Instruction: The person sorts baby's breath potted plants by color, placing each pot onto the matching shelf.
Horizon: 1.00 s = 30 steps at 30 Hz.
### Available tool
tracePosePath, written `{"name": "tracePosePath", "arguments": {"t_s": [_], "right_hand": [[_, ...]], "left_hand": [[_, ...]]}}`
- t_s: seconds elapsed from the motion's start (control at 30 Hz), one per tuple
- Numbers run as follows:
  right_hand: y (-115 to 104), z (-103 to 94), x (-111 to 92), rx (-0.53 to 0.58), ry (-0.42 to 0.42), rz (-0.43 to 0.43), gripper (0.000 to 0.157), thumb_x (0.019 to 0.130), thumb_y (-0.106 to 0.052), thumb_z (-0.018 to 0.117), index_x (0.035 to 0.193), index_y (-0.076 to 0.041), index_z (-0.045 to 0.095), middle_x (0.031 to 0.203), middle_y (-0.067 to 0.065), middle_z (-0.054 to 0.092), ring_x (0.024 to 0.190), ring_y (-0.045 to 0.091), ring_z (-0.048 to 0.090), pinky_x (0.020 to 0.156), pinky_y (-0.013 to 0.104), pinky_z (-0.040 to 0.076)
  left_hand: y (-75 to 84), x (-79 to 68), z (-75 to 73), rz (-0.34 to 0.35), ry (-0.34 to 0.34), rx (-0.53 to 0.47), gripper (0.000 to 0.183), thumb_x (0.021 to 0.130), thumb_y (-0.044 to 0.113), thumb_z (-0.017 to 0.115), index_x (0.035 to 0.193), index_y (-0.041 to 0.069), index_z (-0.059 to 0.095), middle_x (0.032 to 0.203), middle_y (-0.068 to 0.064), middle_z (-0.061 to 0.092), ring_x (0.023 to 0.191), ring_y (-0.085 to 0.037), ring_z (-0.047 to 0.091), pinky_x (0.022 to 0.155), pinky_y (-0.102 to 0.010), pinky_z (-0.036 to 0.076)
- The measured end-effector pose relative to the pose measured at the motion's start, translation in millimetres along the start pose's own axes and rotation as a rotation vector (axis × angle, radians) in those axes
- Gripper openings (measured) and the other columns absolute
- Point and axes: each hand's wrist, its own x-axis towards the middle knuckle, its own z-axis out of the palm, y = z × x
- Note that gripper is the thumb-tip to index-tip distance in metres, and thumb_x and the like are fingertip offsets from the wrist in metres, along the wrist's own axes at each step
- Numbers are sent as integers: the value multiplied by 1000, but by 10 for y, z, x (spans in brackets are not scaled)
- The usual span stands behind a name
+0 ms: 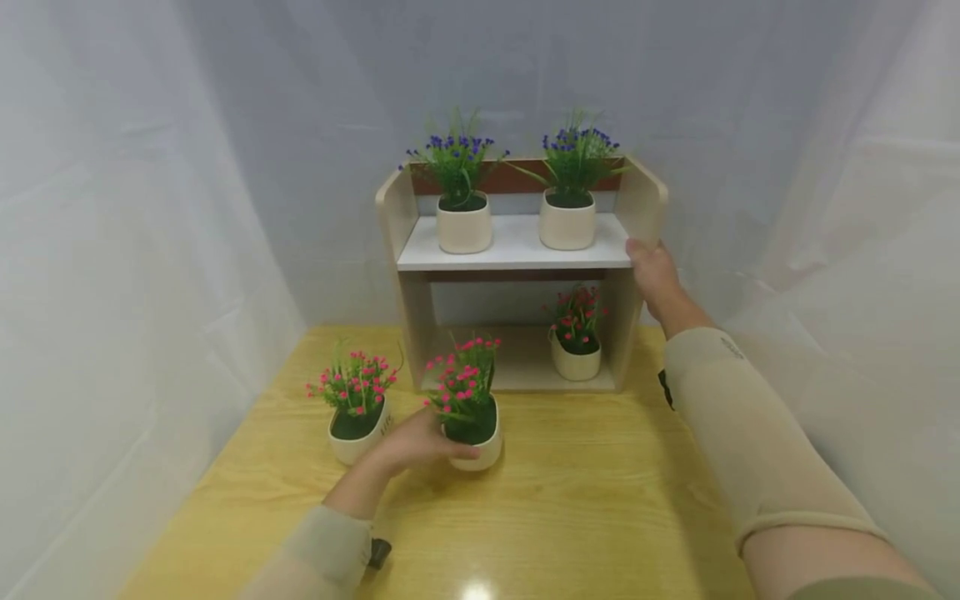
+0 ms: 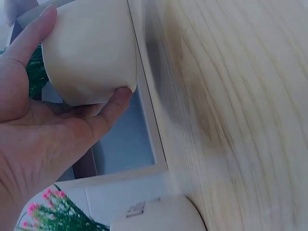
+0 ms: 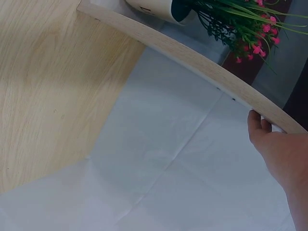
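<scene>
One potted pink plant (image 1: 356, 417) stands on the tabletop (image 1: 570, 500), lower left of the frame. Beside it, the left hand (image 1: 418, 442) grips a second potted plant (image 1: 477, 421), lower centre. Farther right, a shelf unit (image 1: 516, 237) bears three others; the right hand (image 1: 657, 279) clasps its right side panel (image 1: 647, 196).

3 pink plts (image 1: 472, 422), 2 prpl plts (image 1: 463, 227), 1 shelf (image 1: 515, 250)

Left hand (image 1: 420, 442) gripping low — right hand (image 1: 657, 277) higher
</scene>
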Motion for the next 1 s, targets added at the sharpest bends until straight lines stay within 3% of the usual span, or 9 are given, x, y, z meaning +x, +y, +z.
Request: {"name": "tracePosePath", "arguments": {"t_s": [0.2, 0.53, 1.0], "right_hand": [[-31, 13, -17, 11, -12, -13, 69, 116, -41, 40, 174, -10, 17, 178, 20, 30, 165, 38, 30, 140, 54, 21], [-13, -3, -5, 7, -6, -3, 70, 116, -44, 40, 174, -11, 16, 177, 21, 31, 163, 39, 32, 138, 56, 23], [-2, 8, -39, 23, -4, -25, 67, 116, -40, 40, 172, -7, 22, 174, 21, 37, 160, 37, 36, 138, 53, 25]], "left_hand": [[43, 149, 48, 26, 7, -9, 89, 86, 30, 94, 161, 17, 49, 160, -13, 59, 150, -41, 53, 127, -65, 40], [129, 370, 123, 5, 65, 30, 93, 82, 31, 96, 162, 17, 49, 159, -16, 59, 149, -42, 54, 128, -62, 41], [133, 687, 253, 82, 104, 32, 92, 80, 23, 98, 159, 13, 51, 156, -17, 62, 147, -40, 56, 129, -60, 40]]}}
